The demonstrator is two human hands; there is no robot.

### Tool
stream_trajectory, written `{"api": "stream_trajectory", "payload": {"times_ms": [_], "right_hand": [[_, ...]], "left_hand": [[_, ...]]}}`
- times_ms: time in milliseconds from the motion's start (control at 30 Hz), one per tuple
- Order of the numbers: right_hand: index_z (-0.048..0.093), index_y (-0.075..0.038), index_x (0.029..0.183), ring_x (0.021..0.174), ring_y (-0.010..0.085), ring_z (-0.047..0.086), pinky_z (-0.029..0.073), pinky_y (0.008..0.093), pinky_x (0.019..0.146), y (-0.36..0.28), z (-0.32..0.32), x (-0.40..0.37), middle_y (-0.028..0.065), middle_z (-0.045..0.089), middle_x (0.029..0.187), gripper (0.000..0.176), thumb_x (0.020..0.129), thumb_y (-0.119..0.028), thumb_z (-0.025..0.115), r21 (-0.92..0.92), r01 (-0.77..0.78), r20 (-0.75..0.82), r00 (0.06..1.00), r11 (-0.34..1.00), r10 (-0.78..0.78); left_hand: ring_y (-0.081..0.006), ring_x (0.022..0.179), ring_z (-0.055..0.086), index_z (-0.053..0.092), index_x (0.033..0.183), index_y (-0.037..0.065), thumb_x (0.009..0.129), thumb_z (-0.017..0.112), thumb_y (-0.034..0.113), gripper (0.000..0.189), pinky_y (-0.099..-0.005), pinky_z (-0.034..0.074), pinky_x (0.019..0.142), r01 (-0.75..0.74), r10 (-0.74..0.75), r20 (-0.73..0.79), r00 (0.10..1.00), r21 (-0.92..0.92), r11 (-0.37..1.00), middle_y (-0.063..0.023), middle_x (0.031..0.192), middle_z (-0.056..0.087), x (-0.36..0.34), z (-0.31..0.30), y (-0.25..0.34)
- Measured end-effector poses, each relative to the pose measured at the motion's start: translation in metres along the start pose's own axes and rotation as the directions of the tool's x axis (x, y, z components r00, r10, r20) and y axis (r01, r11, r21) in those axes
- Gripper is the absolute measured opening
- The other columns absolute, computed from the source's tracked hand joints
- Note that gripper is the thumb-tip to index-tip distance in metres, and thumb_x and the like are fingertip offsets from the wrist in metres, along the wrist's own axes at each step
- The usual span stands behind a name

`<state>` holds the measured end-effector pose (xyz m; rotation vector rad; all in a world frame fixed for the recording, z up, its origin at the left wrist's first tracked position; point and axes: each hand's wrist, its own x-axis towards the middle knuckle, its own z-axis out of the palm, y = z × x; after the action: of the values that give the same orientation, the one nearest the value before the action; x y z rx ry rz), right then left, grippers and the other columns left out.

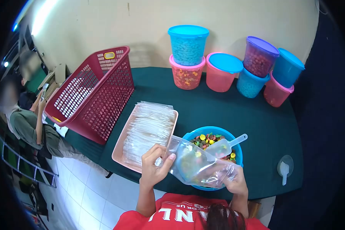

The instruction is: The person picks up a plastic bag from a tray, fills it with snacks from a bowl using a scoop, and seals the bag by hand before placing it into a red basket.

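A clear plastic bag (191, 159) is stretched between my two hands over the blue basin. My left hand (156, 164) pinches its left end between thumb and fingers. At the other end my right hand (235, 179) grips the bag, its fingers partly showing through the film. Beneath, the blue basin (239, 156) holds small colourful pieces in yellow, brown, green and pink. A translucent scoop (223, 147) rests on these pieces, its handle pointing up to the right. To the left, a pink tray (119, 150) is filled with a row of stacked clear bags.
A maroon laundry basket (103, 100) stands at the left. Along the wall are stacked lidded tubs (188, 46), blue, pink and purple. A small dish with a white spoon (284, 171) lies at the right. Another person (27, 122) stands left, holding a phone.
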<state>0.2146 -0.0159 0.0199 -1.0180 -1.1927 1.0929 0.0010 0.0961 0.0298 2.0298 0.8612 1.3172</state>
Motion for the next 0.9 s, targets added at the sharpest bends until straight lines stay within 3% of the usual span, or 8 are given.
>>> {"api": "stream_trajectory", "payload": {"times_ms": [233,400,500,567,633,667,800,900], "right_hand": [[0.046,0.002,0.121,0.082,0.0107,0.056,0.044,0.0259,0.077,-0.018,-0.004,0.007,0.0044,0.062,0.09,0.04,0.082,-0.006,0.05,-0.195,-0.045,0.062,0.996,0.98,0.059],[0.054,0.011,0.105,0.083,0.0132,0.058,0.046,0.0252,0.075,0.016,-0.019,0.003,0.0133,0.057,0.109,0.032,0.077,-0.004,0.059,0.247,-0.244,-0.063,0.962,0.938,0.266],[0.055,0.01,0.105,0.086,0.0154,0.059,0.046,0.0266,0.077,0.012,-0.012,0.009,0.0133,0.053,0.117,0.03,0.076,-0.001,0.057,0.365,-0.268,-0.041,0.952,0.892,0.303],[0.047,0.008,0.117,0.056,0.004,0.05,0.041,0.0179,0.047,0.004,-0.003,0.015,0.011,0.056,0.112,0.038,0.081,-0.003,0.05,0.249,-0.051,-0.06,0.996,0.967,0.068],[0.044,0.006,0.121,0.058,0.0027,0.051,0.04,0.0158,0.046,0.004,-0.006,0.012,0.0109,0.056,0.113,0.04,0.082,-0.001,0.046,0.19,-0.141,-0.002,0.99,0.972,0.144],[0.04,0.004,0.124,0.055,0.0019,0.049,0.04,0.0159,0.045,0.006,-0.004,0.012,0.0102,0.056,0.114,0.043,0.083,-0.001,0.045,0.122,-0.138,0.03,0.99,0.983,0.136],[0.031,-0.003,0.132,0.046,0.002,0.046,0.039,0.017,0.043,0.005,0.01,0.011,0.0047,0.06,0.086,0.048,0.086,-0.004,0.042,0.026,-0.244,0.166,0.957,0.97,0.236],[0.027,-0.011,0.135,0.044,0.0042,0.046,0.039,0.0176,0.043,-0.002,0.027,0.01,-0.0005,0.05,0.056,0.051,0.087,-0.004,0.039,-0.031,-0.271,0.247,0.931,0.962,0.27]], "left_hand": [[-0.0188,0.069,0.05,0.054,0.06,-0.004,0.074,0.06,0.005,0.018,-0.0273,0.04,0.063,0.019,-0.02,-0.01,1.0,-0.12,0.993,-0.0101,0.075,0.058,-0.003,-0.005,-0.013],[-0.0244,0.096,0.043,0.04,0.049,0.0,0.072,0.061,0.015,0.035,-0.0368,0.033,0.084,-0.091,-0.017,-0.221,0.975,-0.469,0.878,-0.015,0.097,0.052,-0.024,0.001,-0.019],[-0.0238,0.096,0.043,0.038,0.046,0.0,0.073,0.061,0.015,0.038,-0.0352,0.033,0.084,0.076,-0.124,-0.138,0.983,-0.31,0.948,-0.0153,0.101,0.052,-0.023,-0.004,-0.018],[-0.0253,0.1,0.044,0.043,0.053,0.001,0.074,0.062,0.015,0.031,-0.0354,0.032,0.087,0.169,-0.172,0.005,0.985,-0.195,0.966,-0.0171,0.105,0.051,-0.024,-0.014,-0.02],[-0.0274,0.106,0.042,0.05,0.076,0.002,0.071,0.066,0.014,0.022,-0.0362,0.032,0.089,0.286,-0.292,-0.072,0.954,-0.086,0.955,-0.018,0.111,0.048,-0.021,-0.012,-0.015],[-0.0285,0.11,0.04,0.044,0.105,0.005,0.064,0.074,0.019,0.053,-0.0387,0.03,0.092,0.231,-0.205,-0.189,0.96,0.122,0.965,-0.0175,0.119,0.042,-0.022,-0.011,-0.007],[-0.029,0.114,0.038,0.034,0.121,0.005,0.057,0.079,0.03,0.082,-0.0403,0.028,0.095,-0.073,0.092,-0.066,0.994,0.251,0.965,-0.0159,0.125,0.036,-0.016,-0.011,0.044],[-0.0311,0.116,0.037,0.031,0.127,0.003,0.054,0.079,0.036,0.093,-0.0427,0.027,0.097,-0.224,0.101,0.414,0.904,0.258,0.94,-0.0157,0.125,0.036,-0.016,0.005,0.058]]}}
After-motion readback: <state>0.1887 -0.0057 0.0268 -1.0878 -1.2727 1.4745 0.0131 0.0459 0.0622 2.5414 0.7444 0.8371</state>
